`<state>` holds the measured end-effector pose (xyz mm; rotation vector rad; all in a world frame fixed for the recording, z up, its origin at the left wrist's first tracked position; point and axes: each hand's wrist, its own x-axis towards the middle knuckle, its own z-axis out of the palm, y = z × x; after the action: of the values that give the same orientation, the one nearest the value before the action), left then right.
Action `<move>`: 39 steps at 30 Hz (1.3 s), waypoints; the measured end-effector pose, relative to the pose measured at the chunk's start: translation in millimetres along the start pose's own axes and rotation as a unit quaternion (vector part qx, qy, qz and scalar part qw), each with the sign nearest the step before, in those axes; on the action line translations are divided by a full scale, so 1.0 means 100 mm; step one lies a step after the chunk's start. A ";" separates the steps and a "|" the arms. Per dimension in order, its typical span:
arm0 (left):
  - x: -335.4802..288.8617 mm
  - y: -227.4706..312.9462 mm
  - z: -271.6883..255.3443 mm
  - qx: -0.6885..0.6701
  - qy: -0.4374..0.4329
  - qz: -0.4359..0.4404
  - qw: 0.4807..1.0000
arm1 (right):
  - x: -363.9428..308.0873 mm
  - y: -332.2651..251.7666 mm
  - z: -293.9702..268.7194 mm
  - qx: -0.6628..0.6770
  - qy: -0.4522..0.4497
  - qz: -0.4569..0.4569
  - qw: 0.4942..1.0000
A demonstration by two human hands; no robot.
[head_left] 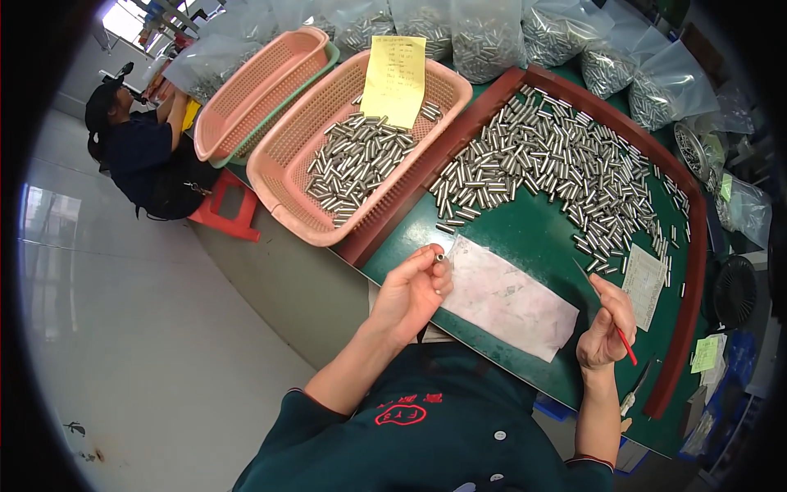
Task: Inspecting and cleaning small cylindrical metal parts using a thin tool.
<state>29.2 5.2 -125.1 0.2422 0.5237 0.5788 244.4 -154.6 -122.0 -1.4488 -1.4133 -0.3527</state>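
Above the near edge of the green table, my left hand [410,291] is closed, pinching a small metal tube [440,257] with its open end showing. My right hand [608,324] grips a thin pointed tool with a red handle [629,351]; its slim metal tip stands up and left past my fingers. Tool and tube are well apart. Between the hands lies a stained white cloth [508,299]. Beyond it spreads a large heap of short shiny metal tubes [549,156]. A printed paper slip [645,283] rests to the right of my right hand.
A dark red wooden rim [698,246] borders the table [525,230]. At left stands a pink basket [279,205] holding tubes and a yellow note [395,78]; more baskets [215,131] sit behind. Bags of metal parts [488,41] line the back. Another person [143,156] works far left.
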 end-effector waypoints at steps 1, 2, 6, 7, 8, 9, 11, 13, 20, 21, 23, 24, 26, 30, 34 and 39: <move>0.01 0.01 -0.02 -0.028 -0.008 -0.012 1.000 | -0.01 0.01 0.01 -0.001 -0.002 0.000 1.000; 0.02 0.02 -0.02 -0.056 -0.017 -0.023 0.998 | 0.00 0.02 0.01 0.000 -0.001 -0.001 1.000; -0.05 0.02 0.03 -0.044 0.020 -0.009 0.999 | 0.02 -0.03 -0.01 0.014 0.004 -0.009 1.000; -0.08 0.00 0.01 -0.038 0.015 -0.004 0.999 | 0.04 -0.06 -0.04 0.011 -0.006 -0.010 1.000; -0.10 -0.02 -0.05 -0.035 -0.015 0.003 0.999 | 0.01 -0.05 -0.04 0.017 -0.006 -0.011 1.000; -0.06 -0.06 -0.05 -0.017 -0.004 -0.003 1.000 | 0.01 -0.04 -0.06 0.008 -0.004 -0.014 1.000; -0.04 -0.12 -0.13 0.021 -0.020 -0.002 1.000 | -0.01 -0.07 -0.08 -0.004 -0.006 -0.010 1.000; -0.10 -0.14 -0.13 0.038 -0.007 -0.005 0.999 | -0.03 -0.12 -0.10 -0.012 -0.001 -0.009 1.000; -0.11 -0.14 -0.09 0.120 -0.046 0.037 0.991 | -0.01 -0.12 -0.05 -0.003 0.013 -0.007 1.000; -0.12 -0.14 -0.06 0.136 -0.045 0.050 0.989 | 0.00 -0.12 -0.05 -0.001 0.016 -0.009 1.000; -0.12 -0.13 -0.05 0.149 -0.062 0.067 0.985 | 0.00 -0.11 -0.03 0.012 0.009 -0.002 1.000; -0.11 -0.12 -0.05 0.163 -0.081 0.083 0.980 | -0.01 -0.11 -0.03 0.024 0.005 0.005 1.000; -0.13 -0.11 0.01 0.189 -0.072 0.096 0.975 | -0.01 -0.11 -0.03 0.025 0.001 0.004 1.000; -0.15 -0.12 0.09 0.247 -0.055 0.133 0.958 | -0.02 -0.11 -0.01 0.005 0.009 -0.014 1.000; -0.13 -0.16 0.09 0.257 -0.053 0.129 0.956 | -0.07 -0.11 -0.07 0.011 0.001 -0.001 1.000; -0.13 -0.18 0.09 0.252 -0.054 0.130 0.957 | -0.09 -0.14 -0.05 0.019 0.004 -0.004 1.000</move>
<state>32.7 -17.5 -118.6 0.8335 0.5318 0.6757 232.5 -166.5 -120.8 -1.4103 -1.4117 -0.3342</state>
